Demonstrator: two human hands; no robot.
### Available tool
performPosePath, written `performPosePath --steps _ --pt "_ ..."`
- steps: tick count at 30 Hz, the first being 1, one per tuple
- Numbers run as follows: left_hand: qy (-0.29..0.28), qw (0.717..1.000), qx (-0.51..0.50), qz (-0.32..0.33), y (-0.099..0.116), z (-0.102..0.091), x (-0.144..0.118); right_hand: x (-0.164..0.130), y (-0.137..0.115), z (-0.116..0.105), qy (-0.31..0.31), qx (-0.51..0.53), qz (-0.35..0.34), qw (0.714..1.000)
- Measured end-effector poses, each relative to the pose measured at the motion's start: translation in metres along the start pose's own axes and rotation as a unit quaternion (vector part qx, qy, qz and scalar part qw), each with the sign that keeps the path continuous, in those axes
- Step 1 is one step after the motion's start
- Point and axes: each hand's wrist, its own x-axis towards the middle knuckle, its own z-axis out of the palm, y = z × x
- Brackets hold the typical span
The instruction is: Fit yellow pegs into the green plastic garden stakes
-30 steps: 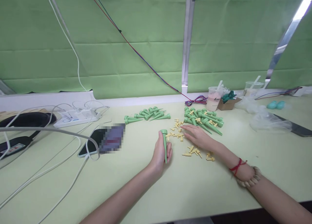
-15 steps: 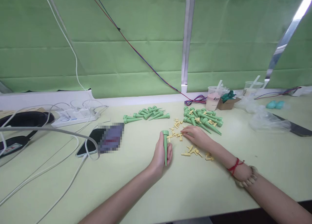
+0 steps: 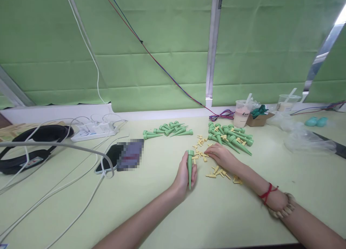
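My left hand (image 3: 183,176) is shut on a green plastic cone spike (image 3: 190,166), held upright with its wide end up and its tip on the table. My right hand (image 3: 221,156) rests on the table to the right, its fingertips pinched among small yellow plastic pieces (image 3: 201,155); whether one is gripped I cannot tell. More yellow pieces (image 3: 219,172) lie under my right wrist. One pile of green spikes (image 3: 169,130) lies behind my left hand. Another pile of green spikes (image 3: 231,137), mixed with yellow pieces, lies behind my right hand.
A phone (image 3: 119,157), white cables (image 3: 62,184) and a power strip (image 3: 93,130) lie at the left, next to a black strap (image 3: 29,146). Two plastic cups (image 3: 241,113), a small cardboard box (image 3: 258,118) and clear plastic bags (image 3: 305,142) stand at the back right.
My right hand has curled from lying flat into a pinch over the yellow pieces and drawn closer to the spike. The view has shifted slightly. My left hand still holds the spike.
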Motion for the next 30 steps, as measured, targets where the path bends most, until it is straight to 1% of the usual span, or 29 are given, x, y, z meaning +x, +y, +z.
performPosePath --steps 4,7,12,15,17,18,21,23,24,27,30 --pt "0.007 1.0 -0.029 -0.001 0.002 0.0 -0.002 0.001 -0.003 0.001 -0.004 0.006 0.038 0.999" --pt "0.012 1.0 -0.024 0.009 0.006 0.001 -0.004 0.0 -0.004 0.0 -0.005 0.021 0.064 0.998" --pt "0.027 0.999 -0.022 0.028 0.007 -0.001 -0.001 -0.001 -0.005 -0.002 0.025 0.031 0.092 0.995" --pt "0.019 0.999 -0.031 0.033 0.006 -0.004 0.001 0.0 -0.01 -0.007 0.066 0.066 0.121 0.988" --pt "0.017 0.999 -0.039 0.033 0.005 -0.004 0.002 0.002 -0.015 -0.01 0.095 0.135 0.147 0.975" --pt "0.016 0.998 -0.043 0.033 0.005 -0.004 0.002 0.003 -0.018 -0.011 0.099 0.185 0.161 0.964" --pt "0.014 0.997 -0.061 0.038 0.005 -0.004 0.002 0.004 -0.026 -0.013 0.08 0.344 0.196 0.915" --pt "0.023 0.995 -0.083 0.052 0.006 -0.004 0.001 0.003 -0.033 -0.014 0.084 0.406 0.208 0.886" --pt "0.029 0.993 -0.094 0.062 0.006 -0.004 0.0 0.002 -0.038 -0.014 0.093 0.421 0.209 0.878" --pt "0.031 0.988 -0.116 0.096 0.008 -0.004 -0.002 -0.001 -0.053 -0.013 0.114 0.441 0.189 0.87" --pt "0.019 0.985 -0.123 0.121 0.008 -0.005 -0.004 -0.004 -0.065 -0.011 0.112 0.439 0.162 0.877"
